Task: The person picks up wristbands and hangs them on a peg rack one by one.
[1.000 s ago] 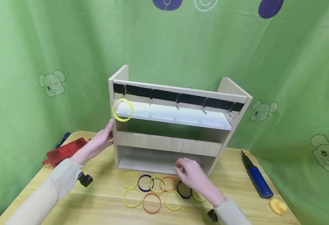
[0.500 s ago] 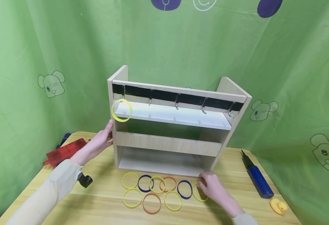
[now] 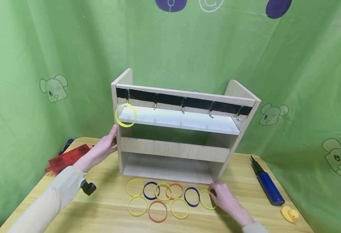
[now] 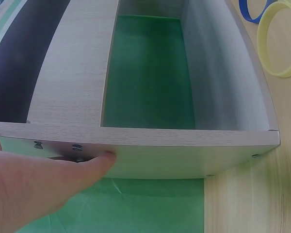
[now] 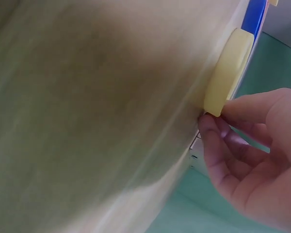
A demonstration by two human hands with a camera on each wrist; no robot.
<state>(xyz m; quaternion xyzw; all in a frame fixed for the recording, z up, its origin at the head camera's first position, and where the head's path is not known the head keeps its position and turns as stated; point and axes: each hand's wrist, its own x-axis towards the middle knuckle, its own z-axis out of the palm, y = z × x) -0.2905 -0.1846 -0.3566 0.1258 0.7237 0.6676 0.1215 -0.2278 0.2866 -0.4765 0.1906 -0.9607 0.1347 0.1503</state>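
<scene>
My left hand (image 3: 102,148) lies against the outer left side of a wooden shelf unit (image 3: 174,149), thumb near its front edge; the left wrist view shows the thumb along the side panel. On the table before the unit, my right hand (image 3: 224,198) is at the rightmost yellow wristband (image 3: 208,209). In the right wrist view, thumb and fingertips pinch the rim of this yellow band (image 5: 228,73). Another yellow wristband (image 3: 126,126) hangs from the leftmost hook of the unit. Several flat-lying bands sit left of my right hand, among them a blue wristband (image 3: 185,198) and an orange wristband (image 3: 157,221).
Metal hooks (image 3: 211,111) line a black strip along the unit's top. At the right stand-off of the table lie a blue hand pump (image 3: 269,187) and a yellow rubber duck (image 3: 290,214). A red plastic object (image 3: 68,158) lies behind my left forearm. Green curtain surrounds the table.
My right hand has moved right and down, past the blue band, to the rightmost yellow wristband, where its fingertips now pinch the rim. My left hand stays at the unit's side.
</scene>
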